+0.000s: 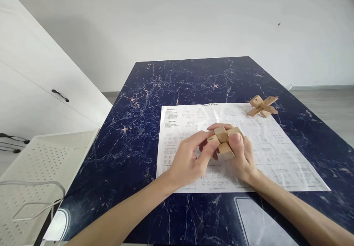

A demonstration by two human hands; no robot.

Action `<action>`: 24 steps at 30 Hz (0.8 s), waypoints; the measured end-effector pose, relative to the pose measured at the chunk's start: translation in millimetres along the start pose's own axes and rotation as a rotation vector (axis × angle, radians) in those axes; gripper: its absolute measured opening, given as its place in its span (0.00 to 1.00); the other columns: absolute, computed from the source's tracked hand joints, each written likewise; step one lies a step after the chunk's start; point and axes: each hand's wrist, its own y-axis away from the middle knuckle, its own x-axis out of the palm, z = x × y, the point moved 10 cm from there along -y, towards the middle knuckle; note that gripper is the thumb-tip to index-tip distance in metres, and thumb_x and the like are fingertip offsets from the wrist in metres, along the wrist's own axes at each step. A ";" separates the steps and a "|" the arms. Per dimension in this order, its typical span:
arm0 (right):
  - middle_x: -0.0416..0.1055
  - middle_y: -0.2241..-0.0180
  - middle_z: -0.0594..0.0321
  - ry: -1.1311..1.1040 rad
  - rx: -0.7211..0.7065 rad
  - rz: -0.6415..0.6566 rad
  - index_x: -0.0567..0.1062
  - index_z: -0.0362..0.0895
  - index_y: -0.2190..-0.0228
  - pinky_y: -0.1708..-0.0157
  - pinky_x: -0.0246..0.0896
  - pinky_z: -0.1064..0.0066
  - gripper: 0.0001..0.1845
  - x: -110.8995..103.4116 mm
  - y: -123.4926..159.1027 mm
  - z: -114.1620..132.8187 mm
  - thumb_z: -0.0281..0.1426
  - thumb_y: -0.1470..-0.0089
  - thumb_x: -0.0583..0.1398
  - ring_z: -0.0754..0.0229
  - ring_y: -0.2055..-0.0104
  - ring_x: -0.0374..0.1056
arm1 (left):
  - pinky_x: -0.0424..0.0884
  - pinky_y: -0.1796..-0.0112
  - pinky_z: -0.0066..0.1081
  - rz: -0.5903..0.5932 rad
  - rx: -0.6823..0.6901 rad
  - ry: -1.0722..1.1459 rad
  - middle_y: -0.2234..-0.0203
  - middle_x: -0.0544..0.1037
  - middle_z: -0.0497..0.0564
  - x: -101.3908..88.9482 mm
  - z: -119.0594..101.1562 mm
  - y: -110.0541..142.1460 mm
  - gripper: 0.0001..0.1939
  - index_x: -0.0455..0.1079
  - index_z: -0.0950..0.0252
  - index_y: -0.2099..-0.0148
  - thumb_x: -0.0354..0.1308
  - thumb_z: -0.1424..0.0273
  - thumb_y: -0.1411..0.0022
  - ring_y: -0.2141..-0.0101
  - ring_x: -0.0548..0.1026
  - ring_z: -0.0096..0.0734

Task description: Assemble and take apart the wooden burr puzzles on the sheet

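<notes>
Left hand (188,160) and right hand (243,163) together grasp a wooden block cluster (222,137), its square ends showing between them. The left thumb and forefinger pinch the end that bears a dark mark; the right thumb presses the upper right block, with that hand's other fingers mostly hidden behind. The cluster is over the middle of a white printed sheet (287,168); whether it touches the paper cannot be told. Small diagrams and lines of print, too small to read, cover the sheet. At its far right corner stands a second wooden piece (262,106) of crossed sticks, also marked in dark characters. Beneath lies a dark blue, marble-patterned table (177,82). To the left are a white cabinet (55,73) with black handles, a perforated white surface (38,154) and a pale cable (35,182). Beyond the table rises a pale wall (193,17).
</notes>
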 end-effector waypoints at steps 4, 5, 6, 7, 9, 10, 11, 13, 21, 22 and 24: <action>0.77 0.51 0.51 0.193 -0.041 0.017 0.75 0.47 0.52 0.66 0.70 0.56 0.28 4.8 -9.2 7.7 0.49 0.24 0.43 0.54 0.66 0.73 | 0.75 0.52 0.38 -0.031 -0.085 0.092 0.50 0.81 0.56 -10.3 11.0 -5.4 0.18 0.74 0.61 0.40 0.54 0.57 0.22 0.53 0.79 0.39; 0.77 0.52 0.50 0.223 -0.041 0.038 0.75 0.47 0.52 0.64 0.70 0.54 0.28 7.5 -10.8 8.6 0.48 0.24 0.42 0.53 0.65 0.73 | 0.75 0.51 0.38 -0.031 -0.100 0.115 0.48 0.80 0.56 -11.8 12.4 -5.9 0.21 0.72 0.60 0.38 0.53 0.55 0.22 0.53 0.79 0.40; 0.78 0.52 0.49 0.251 -0.031 0.057 0.75 0.46 0.52 0.62 0.71 0.51 0.29 9.6 -11.9 8.2 0.48 0.24 0.41 0.51 0.64 0.74 | 0.75 0.52 0.39 -0.017 -0.116 0.136 0.48 0.80 0.58 -11.6 13.6 -5.9 0.24 0.70 0.61 0.35 0.51 0.53 0.22 0.55 0.79 0.39; 0.77 0.51 0.47 0.281 -0.016 0.071 0.75 0.46 0.51 0.61 0.71 0.49 0.30 11.0 -12.2 6.8 0.47 0.24 0.40 0.49 0.62 0.74 | 0.76 0.53 0.40 0.012 -0.133 0.149 0.48 0.79 0.59 -9.8 14.6 -5.6 0.28 0.66 0.62 0.32 0.49 0.50 0.22 0.57 0.79 0.39; 0.73 0.43 0.43 0.339 -0.004 0.095 0.74 0.45 0.48 0.57 0.72 0.45 0.30 12.9 -11.1 5.1 0.48 0.24 0.40 0.44 0.56 0.75 | 0.75 0.53 0.41 0.079 -0.164 0.136 0.46 0.78 0.62 -5.6 15.9 -4.0 0.35 0.60 0.63 0.28 0.48 0.45 0.24 0.57 0.79 0.40; 0.69 0.37 0.42 0.363 -0.010 0.113 0.72 0.45 0.43 0.55 0.73 0.44 0.31 14.2 -9.8 5.3 0.49 0.25 0.41 0.42 0.51 0.75 | 0.74 0.51 0.42 0.099 -0.175 0.111 0.45 0.77 0.62 -5.1 16.6 -3.4 0.38 0.58 0.64 0.27 0.50 0.43 0.26 0.55 0.78 0.42; 0.64 0.34 0.41 0.379 -0.016 0.138 0.69 0.45 0.38 0.55 0.74 0.45 0.32 16.2 -8.2 5.4 0.50 0.25 0.42 0.40 0.47 0.73 | 0.74 0.50 0.43 0.109 -0.185 0.083 0.44 0.76 0.63 -5.6 17.6 -3.1 0.40 0.57 0.64 0.27 0.52 0.41 0.28 0.53 0.77 0.44; 0.63 0.33 0.42 0.378 -0.014 0.212 0.57 0.47 0.29 0.56 0.75 0.48 0.34 22.0 -4.7 4.8 0.51 0.25 0.42 0.39 0.44 0.72 | 0.72 0.49 0.44 0.107 -0.211 0.034 0.46 0.76 0.62 -8.6 21.0 -3.3 0.43 0.58 0.65 0.28 0.55 0.40 0.30 0.51 0.75 0.45; 0.75 0.56 0.54 0.199 -0.015 0.176 0.70 0.47 0.37 0.57 0.71 0.59 0.25 17.6 -13.0 14.1 0.42 0.23 0.46 0.54 0.59 0.72 | 0.68 0.62 0.36 -0.008 -0.253 0.024 0.63 0.75 0.52 -22.8 27.8 -6.3 0.30 0.67 0.62 0.35 0.47 0.46 0.23 0.65 0.70 0.34; 0.75 0.59 0.56 0.174 0.015 0.156 0.72 0.46 0.40 0.60 0.71 0.61 0.23 15.7 -15.2 12.3 0.42 0.24 0.48 0.55 0.62 0.72 | 0.68 0.62 0.36 -0.012 -0.247 0.032 0.63 0.75 0.51 -23.5 27.5 -5.9 0.29 0.67 0.62 0.35 0.48 0.46 0.24 0.66 0.70 0.33; 0.74 0.68 0.61 0.137 0.107 0.135 0.74 0.45 0.51 0.69 0.66 0.66 0.18 13.0 -18.1 4.8 0.44 0.26 0.53 0.58 0.69 0.69 | 0.69 0.62 0.36 -0.012 -0.230 0.033 0.65 0.75 0.50 -25.3 26.2 -5.3 0.29 0.67 0.61 0.35 0.50 0.47 0.25 0.66 0.71 0.34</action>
